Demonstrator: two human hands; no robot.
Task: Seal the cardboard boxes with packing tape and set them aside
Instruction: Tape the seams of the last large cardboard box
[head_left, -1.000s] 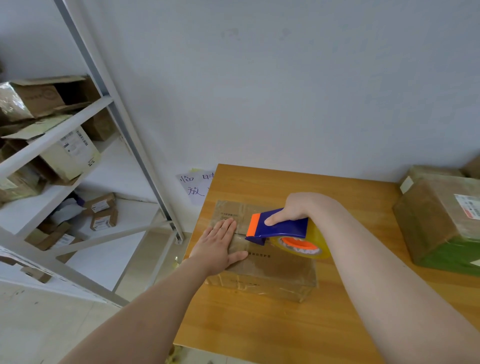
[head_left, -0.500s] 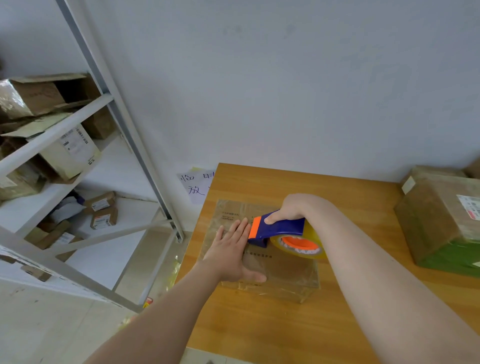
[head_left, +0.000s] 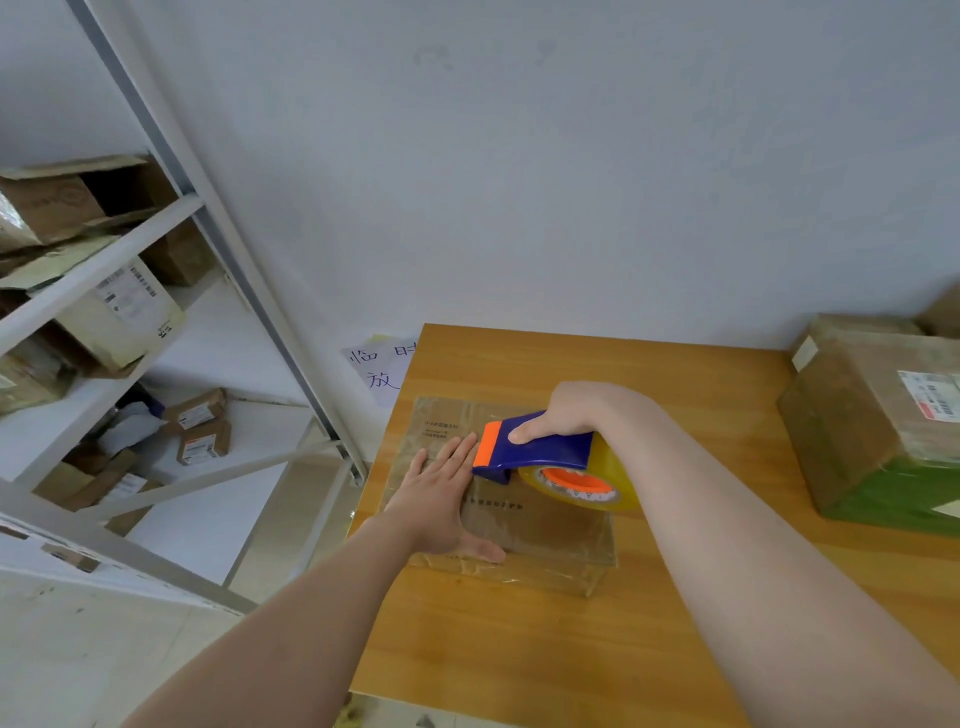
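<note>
A flat brown cardboard box (head_left: 550, 530), glossy with tape, lies on the left part of the wooden table (head_left: 519, 649). My left hand (head_left: 441, 499) presses flat on the box's left half, fingers straight and pointing away from me. My right hand (head_left: 576, 410) grips the blue handle of a tape dispenser (head_left: 540, 452) with an orange blade guard and a yellowish tape roll (head_left: 576, 480). The dispenser rests on the box top, its orange end right beside my left fingertips.
A bigger taped box (head_left: 872, 415) with a green band and a shipping label stands at the table's right edge. A metal shelf rack (head_left: 109, 260) holding several cardboard boxes fills the left side. A handwritten paper note (head_left: 379, 369) hangs on the wall behind the table.
The box has turned and shifted slightly on the table. My left hand slid forward over its top toward the dispenser's orange end. My right hand and the dispenser moved a little left.
</note>
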